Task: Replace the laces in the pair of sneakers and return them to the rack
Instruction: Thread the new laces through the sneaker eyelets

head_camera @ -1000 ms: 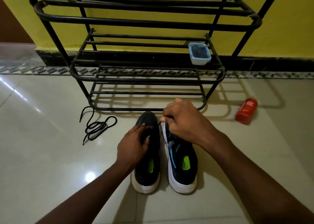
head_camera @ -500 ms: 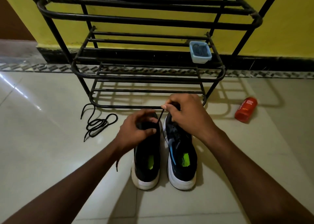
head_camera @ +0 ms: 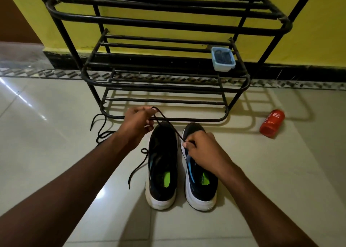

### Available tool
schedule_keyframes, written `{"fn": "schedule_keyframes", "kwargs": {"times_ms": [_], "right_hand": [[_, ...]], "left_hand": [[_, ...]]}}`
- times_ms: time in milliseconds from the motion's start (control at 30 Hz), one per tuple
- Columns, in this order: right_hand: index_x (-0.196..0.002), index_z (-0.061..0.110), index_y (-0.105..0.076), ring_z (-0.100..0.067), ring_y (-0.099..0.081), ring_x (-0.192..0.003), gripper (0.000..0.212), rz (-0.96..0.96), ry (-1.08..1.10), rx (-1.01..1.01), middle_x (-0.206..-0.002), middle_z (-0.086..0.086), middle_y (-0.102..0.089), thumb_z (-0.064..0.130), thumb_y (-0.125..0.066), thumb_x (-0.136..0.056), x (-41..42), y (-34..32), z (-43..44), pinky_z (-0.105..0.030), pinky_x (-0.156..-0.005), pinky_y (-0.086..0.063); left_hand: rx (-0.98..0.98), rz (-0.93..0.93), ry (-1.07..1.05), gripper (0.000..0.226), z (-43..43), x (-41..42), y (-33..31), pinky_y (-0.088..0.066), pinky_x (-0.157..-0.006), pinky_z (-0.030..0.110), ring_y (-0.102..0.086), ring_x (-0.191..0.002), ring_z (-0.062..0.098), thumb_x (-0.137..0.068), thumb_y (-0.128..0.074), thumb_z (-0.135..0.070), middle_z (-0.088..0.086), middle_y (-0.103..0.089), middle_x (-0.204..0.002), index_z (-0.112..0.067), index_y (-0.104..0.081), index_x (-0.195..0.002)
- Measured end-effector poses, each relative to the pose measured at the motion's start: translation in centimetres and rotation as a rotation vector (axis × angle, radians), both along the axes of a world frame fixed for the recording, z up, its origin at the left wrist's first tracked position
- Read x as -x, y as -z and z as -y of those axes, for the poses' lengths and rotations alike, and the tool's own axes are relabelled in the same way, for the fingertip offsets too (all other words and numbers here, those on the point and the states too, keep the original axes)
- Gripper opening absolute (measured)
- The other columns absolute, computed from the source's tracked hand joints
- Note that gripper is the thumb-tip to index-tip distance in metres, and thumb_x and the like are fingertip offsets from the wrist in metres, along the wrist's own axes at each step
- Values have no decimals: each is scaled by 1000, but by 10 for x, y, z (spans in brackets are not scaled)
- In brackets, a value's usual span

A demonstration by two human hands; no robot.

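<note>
Sneakers: left sneaker [head_camera: 162,172] and right sneaker [head_camera: 202,187] side by side on the floor, toes toward 12 o'clock.
My right hand [head_camera: 203,149]: pinching the lace [head_camera: 170,125] over the right sneaker.
My left hand [head_camera: 137,124]: gripping that lace's loop, at 11 o'clock.
Loose lace [head_camera: 104,133]: floor, 10 o'clock.
Bottle [head_camera: 272,123]: lying at 2 o'clock.
Rack [head_camera: 168,25]: 12 o'clock, tub [head_camera: 222,59] on a shelf.

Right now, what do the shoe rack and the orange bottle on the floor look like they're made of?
The shoe rack looks like black-painted metal tubing, judging by round bars and bent corners. The orange bottle is probably plastic, matte with white printed lettering; not certain.
</note>
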State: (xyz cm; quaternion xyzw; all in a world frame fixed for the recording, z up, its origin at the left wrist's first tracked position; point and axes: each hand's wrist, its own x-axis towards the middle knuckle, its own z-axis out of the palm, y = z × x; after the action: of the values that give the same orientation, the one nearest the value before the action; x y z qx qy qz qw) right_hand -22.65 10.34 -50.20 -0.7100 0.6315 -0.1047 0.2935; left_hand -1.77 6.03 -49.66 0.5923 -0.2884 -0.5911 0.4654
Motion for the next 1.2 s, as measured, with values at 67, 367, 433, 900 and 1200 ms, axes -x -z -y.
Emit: {"fn": "schedule_keyframes", "kwargs": {"times_ms": [67, 367, 433, 900, 1200], "right_hand": [[-77, 16, -63, -16, -60, -71, 23, 0, -9, -24, -79, -6, -61, 26, -57, -96, -3, 3, -7, -23, -65, -46], [-71, 9, -63, -2, -62, -62, 26, 237, 269, 141, -65, 3, -65, 17, -59, -95, -19, 20, -12, -18, -65, -54], [-73, 12, -67, 4, -55, -63, 22, 216, 305, 174, -75, 3, -65, 16, -61, -95, -25, 19, -15, 0, -60, -38], [-89, 13, -68, -14, -55, -79, 14, 227, 279, 298, -91, -1, -53, 21, -61, -98, -63, 48, -49, -9, -66, -35], [-92, 9, -70, -14, -51, -77, 14, 172, 314, 250, -92, -4, -57, 18, -61, -97, -55, 50, -42, -24, -73, -43]], "left_hand": [[-30, -92, -45, 11, 0, 1, -3, -48, -62, 26, -58, -62, 14, -99, -55, -6, 4, -54, -72, -3, -66, -103], [21, 450, 179, 25, -29, -12, 41, -49, -65, 23, -72, -89, 21, -89, -73, -7, 8, -72, -98, -17, -64, -109], [23, 653, 321, 17, -44, -9, 53, -46, -63, 21, -68, -83, 16, -84, -80, -16, -1, -70, -87, -20, -67, -94], [260, 517, 215, 18, -72, -20, 54, -54, -90, 41, -72, -97, 14, -100, -39, 4, 7, -76, -94, -12, -41, -93], [478, 291, -139, 16, -81, -23, 37, -54, -78, 35, -62, -73, 22, -109, -37, -16, 3, -59, -73, -16, -44, -95]]}}
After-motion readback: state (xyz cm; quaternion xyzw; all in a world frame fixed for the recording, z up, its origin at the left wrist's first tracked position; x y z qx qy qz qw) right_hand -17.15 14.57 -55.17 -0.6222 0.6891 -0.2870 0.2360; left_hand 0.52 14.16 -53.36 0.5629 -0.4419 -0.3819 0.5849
